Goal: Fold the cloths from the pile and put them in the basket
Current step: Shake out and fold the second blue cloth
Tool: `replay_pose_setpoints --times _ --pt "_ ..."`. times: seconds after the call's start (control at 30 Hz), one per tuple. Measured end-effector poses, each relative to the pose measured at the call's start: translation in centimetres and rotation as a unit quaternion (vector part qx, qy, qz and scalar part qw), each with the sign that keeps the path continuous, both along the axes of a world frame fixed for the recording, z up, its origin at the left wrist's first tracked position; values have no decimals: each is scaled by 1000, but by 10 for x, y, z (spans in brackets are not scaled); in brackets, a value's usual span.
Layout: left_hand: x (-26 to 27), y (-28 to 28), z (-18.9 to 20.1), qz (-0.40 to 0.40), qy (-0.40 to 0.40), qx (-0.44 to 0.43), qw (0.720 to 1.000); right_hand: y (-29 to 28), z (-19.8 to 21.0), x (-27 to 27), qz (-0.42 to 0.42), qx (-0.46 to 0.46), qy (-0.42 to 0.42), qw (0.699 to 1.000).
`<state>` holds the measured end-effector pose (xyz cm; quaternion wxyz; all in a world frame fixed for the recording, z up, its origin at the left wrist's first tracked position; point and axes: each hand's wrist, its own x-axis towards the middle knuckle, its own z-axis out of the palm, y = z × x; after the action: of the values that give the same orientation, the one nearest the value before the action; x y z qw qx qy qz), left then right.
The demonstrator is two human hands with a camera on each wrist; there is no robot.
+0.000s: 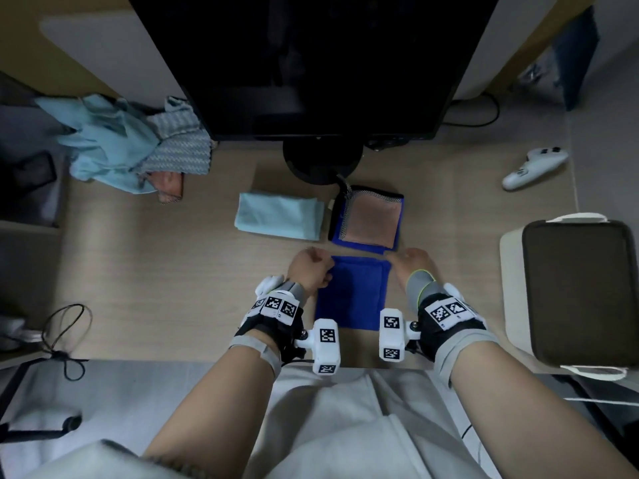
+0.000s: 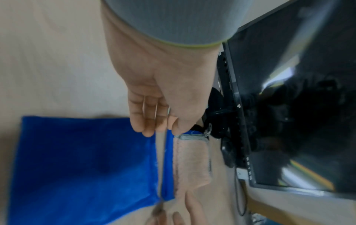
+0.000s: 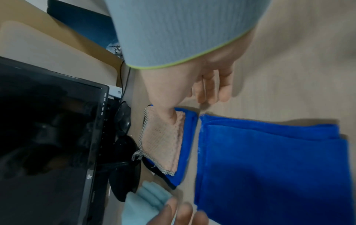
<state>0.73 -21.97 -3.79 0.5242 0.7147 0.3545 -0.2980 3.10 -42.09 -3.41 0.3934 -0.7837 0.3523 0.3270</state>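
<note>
A folded blue cloth (image 1: pixel 352 295) (image 2: pixel 82 164) (image 3: pixel 269 167) lies flat on the desk in front of me. My left hand (image 1: pixel 313 267) (image 2: pixel 152 118) is at its far left corner, fingertips down on the edge with no fold pinched. My right hand (image 1: pixel 413 262) (image 3: pixel 210 91) hovers just beyond the far right corner, fingers loosely curled and holding nothing. Behind the cloth sit a folded pink cloth (image 1: pixel 373 219) (image 3: pixel 165 137) on another blue one, and a folded light blue cloth (image 1: pixel 280 216). The unfolded pile (image 1: pixel 128 146) is at the far left. The dark basket (image 1: pixel 512 288) stands at the right.
A black monitor (image 1: pixel 311 63) on a round stand (image 1: pixel 321 160) rises behind the folded cloths. A white controller (image 1: pixel 532 165) lies at the far right. Cables (image 1: pixel 65 326) sit at the desk's near left edge.
</note>
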Motion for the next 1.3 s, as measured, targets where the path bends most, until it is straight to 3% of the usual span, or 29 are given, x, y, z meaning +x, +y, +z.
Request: replay_pose_setpoints --times 0.1,0.27,0.4,0.47,0.67,0.8,0.87,0.97,1.03,1.2,1.3 --pt "20 -6 7 35 -18 -82 996 8 2 22 -9 -6 5 1000" --pt "38 -6 12 26 -13 -102 994 16 -11 49 9 8 6 1000" --pt "44 -5 12 31 3 -103 994 21 -23 59 -47 78 31 995" --pt "47 -5 12 40 7 -103 994 30 -10 65 -92 109 38 989" --pt "47 -8 8 113 47 -125 985 36 18 74 -120 154 -55 979" --pt "40 -21 17 176 80 -220 956 29 41 66 -141 216 -39 965" --pt "36 -26 23 205 77 -297 929 25 52 57 -151 240 -48 958" --pt "31 -31 36 233 39 -393 888 19 60 39 -140 253 -77 954" --pt "26 -30 42 241 11 -408 880 16 61 23 -110 259 -90 955" --pt "-6 -13 30 139 -48 -223 964 13 42 -24 -53 262 -42 963" --pt "-34 -5 13 74 -49 -169 982 18 22 -44 -104 259 -7 960"
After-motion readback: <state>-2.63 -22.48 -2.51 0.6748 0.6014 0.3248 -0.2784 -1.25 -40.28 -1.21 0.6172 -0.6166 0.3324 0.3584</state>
